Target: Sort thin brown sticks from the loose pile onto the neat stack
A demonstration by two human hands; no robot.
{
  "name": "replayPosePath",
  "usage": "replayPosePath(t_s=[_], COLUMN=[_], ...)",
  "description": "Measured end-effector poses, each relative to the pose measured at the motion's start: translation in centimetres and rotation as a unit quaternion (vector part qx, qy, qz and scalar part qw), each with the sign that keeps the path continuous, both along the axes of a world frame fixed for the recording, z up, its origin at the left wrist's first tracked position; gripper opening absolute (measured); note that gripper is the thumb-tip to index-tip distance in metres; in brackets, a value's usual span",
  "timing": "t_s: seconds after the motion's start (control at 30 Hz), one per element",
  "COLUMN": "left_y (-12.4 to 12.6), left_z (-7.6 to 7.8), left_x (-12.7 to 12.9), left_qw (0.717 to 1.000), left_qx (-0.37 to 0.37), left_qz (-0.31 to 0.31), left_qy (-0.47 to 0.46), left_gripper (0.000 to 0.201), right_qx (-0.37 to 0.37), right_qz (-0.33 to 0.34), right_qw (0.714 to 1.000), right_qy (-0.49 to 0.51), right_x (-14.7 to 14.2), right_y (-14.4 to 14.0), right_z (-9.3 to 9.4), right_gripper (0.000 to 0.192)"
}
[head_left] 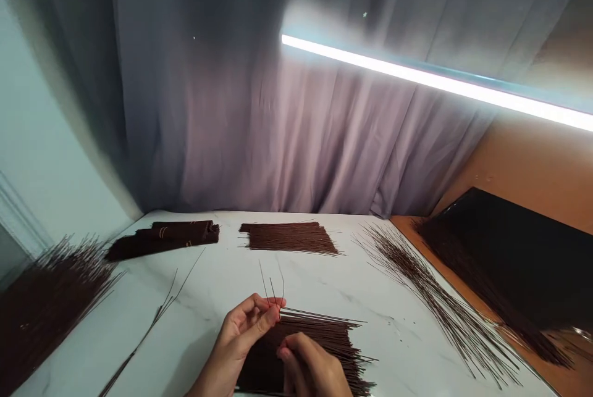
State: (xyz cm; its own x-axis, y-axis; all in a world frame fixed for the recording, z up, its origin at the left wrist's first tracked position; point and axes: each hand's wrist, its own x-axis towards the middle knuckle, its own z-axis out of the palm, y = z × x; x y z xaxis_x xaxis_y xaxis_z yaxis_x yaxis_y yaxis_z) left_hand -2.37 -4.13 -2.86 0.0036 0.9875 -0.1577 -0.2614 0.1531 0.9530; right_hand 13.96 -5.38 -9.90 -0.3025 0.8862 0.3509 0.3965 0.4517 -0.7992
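Note:
A dark brown mat of thin, closely laid sticks [336, 341] lies on the table in front of me, its loose ends pointing right. At its upper left corner my left hand [241, 338] pinches a few thin brown strands [272, 286], whose free ends rise above the fingertips. My right hand [317, 366] is over the middle of the mat, fingers curled in and thumb near the index finger. Whatever those fingers hold, if anything, is hidden. Both hands are close together, with a small gap between them.
On the white marbled table [208, 286], a flat brown stick panel [291, 238] and a rolled dark bundle [180, 236] lie at the back. Loose sticks [430, 286] spread at right, a thick bundle [50, 304] at left, several strands [148, 326] nearby. A lit tube [417, 76] hangs above.

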Motion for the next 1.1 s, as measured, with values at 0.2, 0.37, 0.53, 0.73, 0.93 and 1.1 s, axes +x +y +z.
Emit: replayPosePath(t_s=[0.2, 0.37, 0.53, 0.73, 0.93, 1.1], left_y=[-0.2, 0.2, 1.1, 1.1, 0.4, 0.3], left_z=[0.1, -0.9, -2.9, -4.8, -4.7, -4.9], left_x=[-0.1, -0.1, -1.2, -1.3, -0.8, -0.6], left_qw=[0.997, 0.995, 0.901, 0.805, 0.785, 0.774], left_qx=[0.023, 0.038, 0.214, 0.311, 0.318, 0.317], left_qz=[-0.016, -0.018, -0.104, -0.121, -0.103, -0.115], left_qy=[0.075, 0.094, 0.362, 0.490, 0.521, 0.536], left_gripper=[0.042, 0.039, 0.025, 0.028, 0.028, 0.024], right_qx=[-0.108, -0.127, -0.049, 0.035, 0.058, 0.189], right_qz=[0.045, 0.059, -0.033, -0.336, -0.343, -0.290], right_qw=[0.993, 0.990, 0.988, 0.815, 0.754, 0.805], right_qy=[0.020, -0.007, -0.141, -0.471, -0.558, -0.481], right_x=[2.2, 2.0, 8.6, 25.4, 29.4, 23.6], right_y=[0.4, 0.1, 2.7, 7.1, 6.1, 8.7], right_z=[3.4, 4.2, 6.7, 6.7, 4.2, 6.5], right_gripper=[0.050, 0.048, 0.040, 0.023, 0.028, 0.033])
